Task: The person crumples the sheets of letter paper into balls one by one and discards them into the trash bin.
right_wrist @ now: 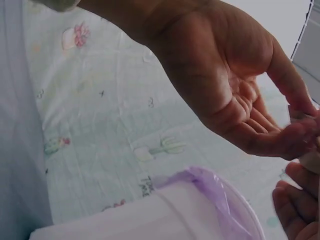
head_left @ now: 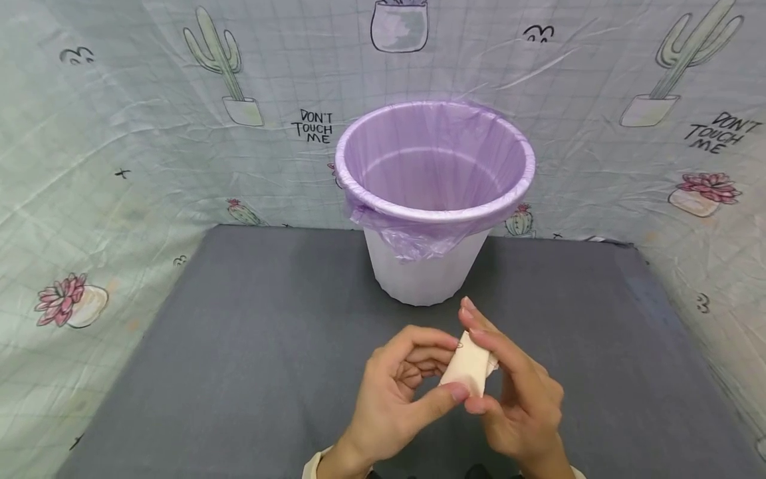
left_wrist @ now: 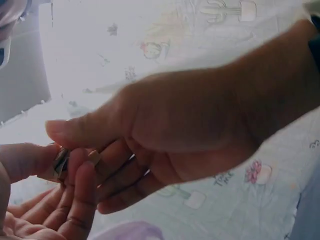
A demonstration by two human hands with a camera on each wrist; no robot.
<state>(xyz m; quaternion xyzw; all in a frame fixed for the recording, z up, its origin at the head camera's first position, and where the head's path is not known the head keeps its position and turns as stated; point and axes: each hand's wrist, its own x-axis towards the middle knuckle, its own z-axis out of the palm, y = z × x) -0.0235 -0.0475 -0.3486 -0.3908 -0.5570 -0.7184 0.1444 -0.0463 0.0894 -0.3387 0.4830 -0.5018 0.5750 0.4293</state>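
Both hands meet in front of the bin, around a small cream-coloured, flat-sided piece (head_left: 469,364) that looks like folded paper. My left hand (head_left: 395,392) pinches its left side between thumb and fingertips. From the other side, my right hand (head_left: 523,392) grips it, thumb at the lower corner and fingers along the upper right edge. A pale flap (head_left: 493,364) sticks out on the right. The left wrist view shows a darker inner part (left_wrist: 61,161) of the piece between the fingers; the rest is hidden by them.
A white bin (head_left: 425,279) stands upright behind the hands, lined with a purple plastic bag (head_left: 413,239) folded over its rim. Dark grey cloth covers the table (head_left: 257,332). A cactus-print curtain (head_left: 287,60) hangs at the back and both sides.
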